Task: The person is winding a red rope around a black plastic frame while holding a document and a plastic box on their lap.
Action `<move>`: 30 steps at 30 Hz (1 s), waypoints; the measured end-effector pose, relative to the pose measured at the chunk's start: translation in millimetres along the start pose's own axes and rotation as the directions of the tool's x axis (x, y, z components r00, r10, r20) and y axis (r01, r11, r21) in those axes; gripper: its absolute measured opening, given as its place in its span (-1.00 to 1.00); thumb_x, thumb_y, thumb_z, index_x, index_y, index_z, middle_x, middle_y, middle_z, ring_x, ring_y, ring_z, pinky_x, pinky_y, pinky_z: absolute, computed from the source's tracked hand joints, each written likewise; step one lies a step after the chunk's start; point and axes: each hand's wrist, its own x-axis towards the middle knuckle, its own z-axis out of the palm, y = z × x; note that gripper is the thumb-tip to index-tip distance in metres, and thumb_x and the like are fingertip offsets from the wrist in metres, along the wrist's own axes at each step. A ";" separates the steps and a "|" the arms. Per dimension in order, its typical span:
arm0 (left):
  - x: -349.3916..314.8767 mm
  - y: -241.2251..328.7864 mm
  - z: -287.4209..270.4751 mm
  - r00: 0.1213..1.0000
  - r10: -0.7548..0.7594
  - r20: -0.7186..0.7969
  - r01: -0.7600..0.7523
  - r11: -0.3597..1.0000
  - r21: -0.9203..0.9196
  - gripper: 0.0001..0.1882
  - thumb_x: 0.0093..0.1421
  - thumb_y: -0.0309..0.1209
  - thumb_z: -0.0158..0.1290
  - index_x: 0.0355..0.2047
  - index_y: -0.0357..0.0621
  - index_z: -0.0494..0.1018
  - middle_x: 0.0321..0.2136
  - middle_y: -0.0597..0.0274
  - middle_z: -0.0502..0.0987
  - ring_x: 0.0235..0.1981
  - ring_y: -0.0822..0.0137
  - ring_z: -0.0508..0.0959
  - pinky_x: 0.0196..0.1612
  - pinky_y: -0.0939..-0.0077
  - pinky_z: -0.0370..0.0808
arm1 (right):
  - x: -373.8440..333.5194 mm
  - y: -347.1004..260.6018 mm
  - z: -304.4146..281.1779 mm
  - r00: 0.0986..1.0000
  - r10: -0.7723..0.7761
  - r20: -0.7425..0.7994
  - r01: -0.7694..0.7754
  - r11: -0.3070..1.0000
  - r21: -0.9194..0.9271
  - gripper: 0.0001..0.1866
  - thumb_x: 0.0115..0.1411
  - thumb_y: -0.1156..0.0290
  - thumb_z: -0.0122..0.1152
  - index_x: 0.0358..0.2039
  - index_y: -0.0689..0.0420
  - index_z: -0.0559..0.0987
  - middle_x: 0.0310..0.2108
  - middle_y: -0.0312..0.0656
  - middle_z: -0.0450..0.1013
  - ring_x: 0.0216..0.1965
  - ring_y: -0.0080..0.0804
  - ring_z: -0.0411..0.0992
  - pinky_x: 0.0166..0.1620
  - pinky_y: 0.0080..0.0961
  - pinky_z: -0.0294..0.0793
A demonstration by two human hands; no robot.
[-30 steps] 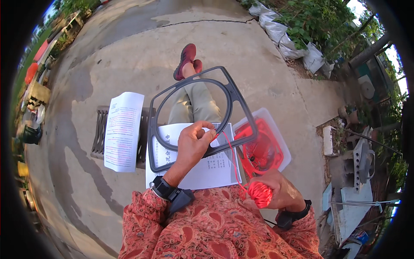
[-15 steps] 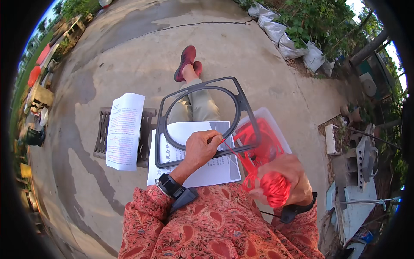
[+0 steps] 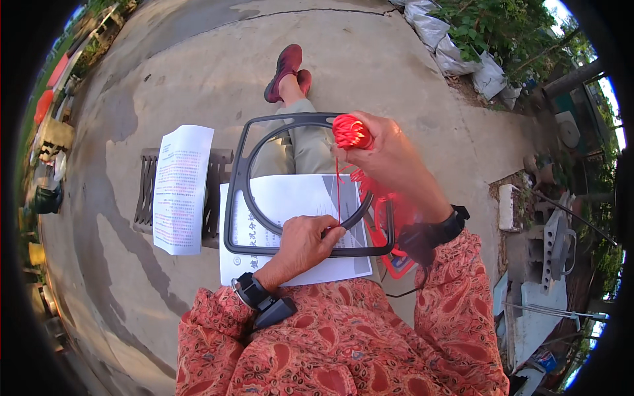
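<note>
A dark grey plastic frame [image 3: 362, 251], rectangular with a large round opening, rests over my lap. My left hand [image 3: 305, 243] is closed on its lower bar, thumb and fingers pressed together where a red cord [image 3: 339, 198] meets the frame. The cord runs taut upward from there to a bundle of red cord [image 3: 351, 132]. My right hand [image 3: 383, 146] is wrapped around that bundle, raised above the frame's far right corner. Loose red loops hang below it. Printed white paper [image 3: 281, 191] lies on my lap beneath the frame.
Left of me, another printed sheet [image 3: 181, 198] lies on a dark slatted piece [image 3: 146, 188]. Red plastic items [image 3: 398, 265] sit to my right, partly hidden by my forearm. White sacks [image 3: 489, 76] line the far right edge; a perforated block [image 3: 551, 241] stands at the right.
My right hand has carried the cord bundle up and away from me, from near my right hip to above the frame's far right corner. My left hand has stayed closed at the lower bar.
</note>
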 end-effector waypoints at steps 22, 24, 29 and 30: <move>-14.0 6.3 -27.6 0.970 0.239 -0.038 -0.227 0.953 0.198 -0.83 0.11 -0.33 0.21 -0.35 -0.15 0.53 -0.52 0.17 0.57 -0.46 0.11 0.60 -0.42 0.26 0.48 | -1.8 64.3 46.2 0.574 -0.181 0.799 0.381 0.922 -0.065 -0.61 -0.03 0.65 0.07 -0.14 0.11 0.56 -0.10 -0.12 0.42 0.05 -0.15 0.36 0.12 -0.22 0.33; -7.7 -3.1 -25.9 0.969 0.230 -0.088 -0.209 0.958 0.196 -0.83 0.11 -0.33 0.21 -0.35 -0.14 0.55 -0.53 0.15 0.57 -0.46 0.11 0.61 -0.43 0.26 0.48 | -8.2 65.6 47.8 0.679 -0.372 0.633 0.452 0.891 0.039 -0.70 -0.03 0.63 0.04 -0.25 0.19 0.59 -0.28 -0.11 0.48 -0.11 -0.10 0.41 -0.05 -0.24 0.38; -9.1 -12.6 -27.6 0.989 0.095 -0.116 -0.087 0.993 0.074 -0.78 0.10 -0.31 0.22 -0.34 -0.21 0.59 -0.51 0.08 0.60 -0.46 0.09 0.61 -0.41 0.26 0.49 | -28.7 33.4 28.0 0.881 -0.172 0.441 0.221 0.973 -0.063 -0.90 0.03 0.50 0.18 -0.38 0.16 0.54 -0.32 -0.19 0.48 -0.20 -0.21 0.44 -0.14 -0.30 0.40; -10.9 -13.7 -29.2 0.988 0.098 -0.119 -0.089 0.993 0.076 -0.78 0.10 -0.31 0.22 -0.34 -0.21 0.59 -0.51 0.08 0.60 -0.46 0.09 0.61 -0.41 0.26 0.49 | -39.1 30.0 24.1 0.862 -0.007 0.508 0.064 0.993 -0.095 -0.90 0.03 0.46 0.21 -0.39 0.13 0.55 -0.34 -0.23 0.48 -0.22 -0.23 0.44 -0.17 -0.33 0.40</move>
